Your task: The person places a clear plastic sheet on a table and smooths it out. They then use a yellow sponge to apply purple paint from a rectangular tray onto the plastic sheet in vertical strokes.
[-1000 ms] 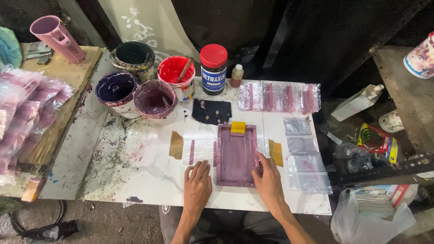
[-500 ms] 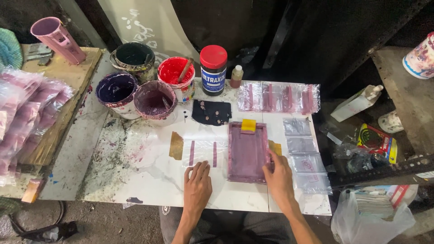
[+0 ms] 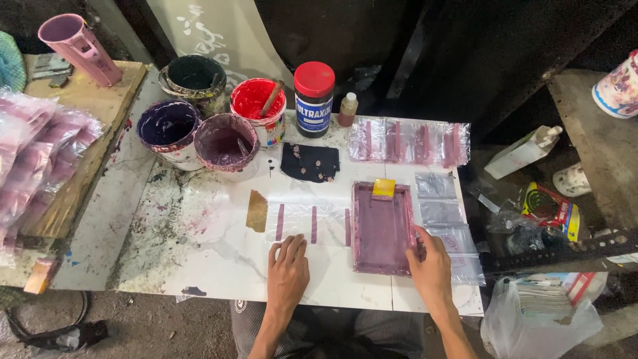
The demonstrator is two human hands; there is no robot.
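Left hand (image 3: 288, 267) flat, palm down, fingers spread loosely on the near edge of a clear plastic bag (image 3: 307, 224) with three purple stripes, gripping nothing, only pressing. Right hand (image 3: 432, 266) grasping the near right corner of the purple screen frame (image 3: 383, 228), thumb against the frame's right rail. Frame flat on the white table (image 3: 219, 256), just right of the striped bag, its left rail touching or nearly touching the third stripe; yellow tape tab (image 3: 383, 187) on its far rail. Brown tape patch (image 3: 257, 211) stuck at the bag's left side.

Toward the far edge: black jar with a red lid (image 3: 314, 98) and a blue-and-white band label, upright; small brown bottle (image 3: 347, 110) just beside it to the right. Four paint tubs clustered at the far left: red (image 3: 258, 110) with a stick in it, dark green-black (image 3: 195, 81), dark purple (image 3: 169, 131), mauve (image 3: 226, 144). Dark stained cloth (image 3: 310, 161) between tubs and bag.

Row of printed clear bags (image 3: 409, 142) along the far right edge, purple stripes showing. Column of unprinted clear bags (image 3: 442, 213) down the right edge, partly under the right hand. Heap of pink-tinted bags (image 3: 36, 159) on a wooden board off the left edge. Pink plastic cup (image 3: 71, 46) tilted at the far left corner.
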